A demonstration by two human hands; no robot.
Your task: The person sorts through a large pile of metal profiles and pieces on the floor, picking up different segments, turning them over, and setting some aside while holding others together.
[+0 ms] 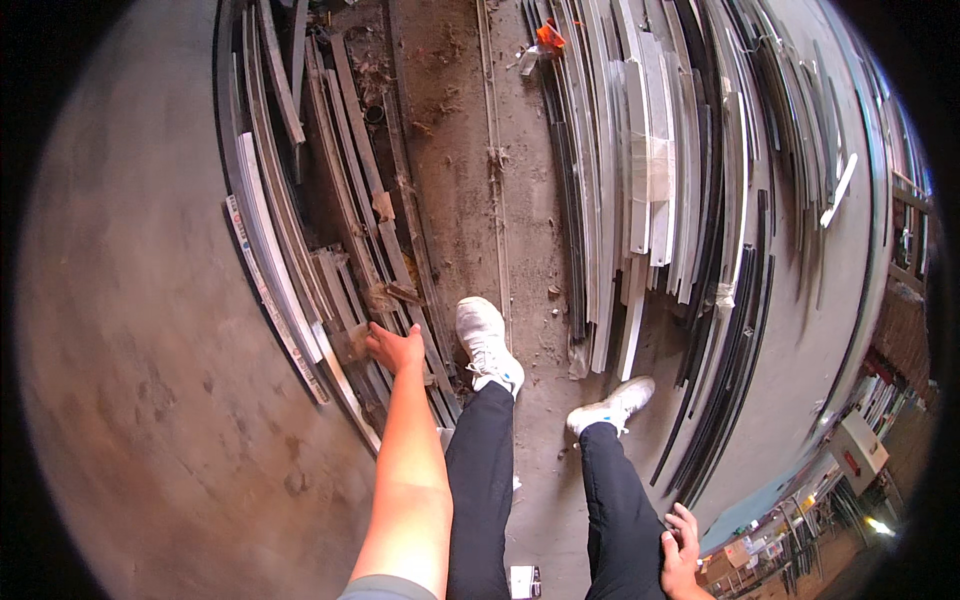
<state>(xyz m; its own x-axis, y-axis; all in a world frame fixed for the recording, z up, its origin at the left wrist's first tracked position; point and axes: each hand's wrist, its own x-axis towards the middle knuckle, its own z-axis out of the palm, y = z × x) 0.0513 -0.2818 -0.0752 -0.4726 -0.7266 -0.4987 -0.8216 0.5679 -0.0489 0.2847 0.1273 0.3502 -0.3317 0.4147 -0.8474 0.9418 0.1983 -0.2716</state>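
Observation:
My left hand (397,349) reaches down to a stack of long metal profiles (350,285) along the wall at the left. Its thumb and fingers are apart, close to a strip of brown tape (356,343) on the profiles. I cannot tell whether the fingertips touch them. Beside my right thigh is my right hand (682,548), loosely curled with its fingers apart and nothing seen in it. White profiles (262,195) and a strip with printed marks (268,295) lie on the wall side of the stack.
A larger bundle of grey and white profiles (640,150), partly taped, lies at the right. Dark thin bars (735,350) lean farther right. Between the stacks runs a dusty floor (535,250) with debris, where my white shoes (487,335) stand. An orange scrap (550,37) lies at the far end.

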